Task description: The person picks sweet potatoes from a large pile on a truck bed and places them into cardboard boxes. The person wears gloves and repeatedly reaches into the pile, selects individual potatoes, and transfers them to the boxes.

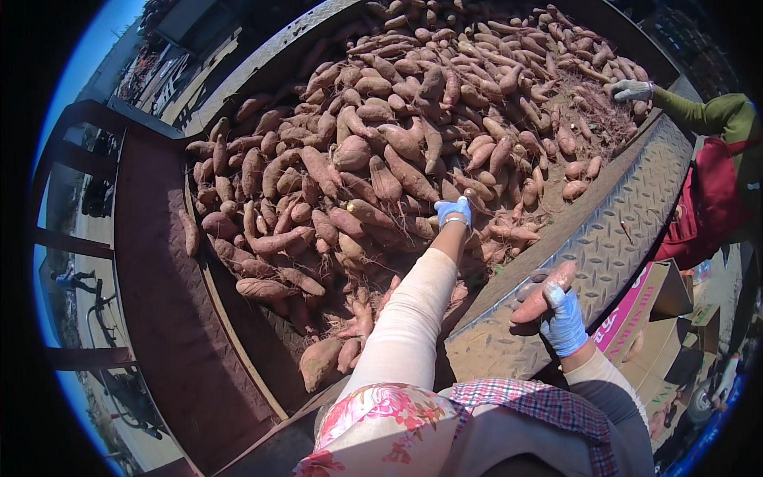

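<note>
My left hand (454, 213), in a blue-and-white work glove, reaches out to a heap of sweet potatoes (372, 113). Its fingertips are at the roots there, and whether they grip one is hidden. Above the metal ledge at my right, my right hand (563, 325) wears the same kind of glove and holds a single sweet potato (543, 295) between thumb and fingers. Thin roots and soil cling to many of the sweet potatoes. A large one (320, 362) lies at the near end of the heap, close to my left sleeve.
The heap fills a metal truck bed with a diamond-plate ledge (620, 208) on the right. Beyond it, a co-worker's gloved hand (632, 90) touches the heap. Printed cardboard boxes (650, 340) stand below the ledge. A reddish side panel (173, 298) borders the left.
</note>
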`<act>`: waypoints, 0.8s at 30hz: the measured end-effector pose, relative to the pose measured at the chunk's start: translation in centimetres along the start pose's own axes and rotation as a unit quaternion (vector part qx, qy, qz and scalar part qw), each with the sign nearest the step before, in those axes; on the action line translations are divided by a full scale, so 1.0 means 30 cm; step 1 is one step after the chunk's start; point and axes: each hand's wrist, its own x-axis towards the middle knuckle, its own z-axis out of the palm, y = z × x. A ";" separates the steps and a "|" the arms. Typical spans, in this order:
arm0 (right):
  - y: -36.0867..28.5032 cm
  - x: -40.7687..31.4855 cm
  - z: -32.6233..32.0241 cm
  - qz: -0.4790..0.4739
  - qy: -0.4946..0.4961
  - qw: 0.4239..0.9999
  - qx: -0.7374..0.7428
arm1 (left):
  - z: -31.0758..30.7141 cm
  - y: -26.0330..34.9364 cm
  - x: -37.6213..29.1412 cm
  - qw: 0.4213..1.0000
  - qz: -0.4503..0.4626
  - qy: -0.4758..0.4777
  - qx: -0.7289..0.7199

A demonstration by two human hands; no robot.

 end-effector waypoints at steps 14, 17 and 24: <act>0.041 0.061 -0.047 -0.020 -0.006 0.990 0.137 | -0.266 -0.087 -0.294 0.804 0.043 -0.471 -0.360; 0.034 0.069 -0.059 -0.310 0.071 0.890 -0.327 | -0.283 -0.081 -0.484 0.743 0.245 -0.564 -0.264; 0.101 0.052 -0.156 -0.452 0.102 0.500 -0.732 | -0.359 -0.088 -0.733 0.878 0.376 -0.279 0.101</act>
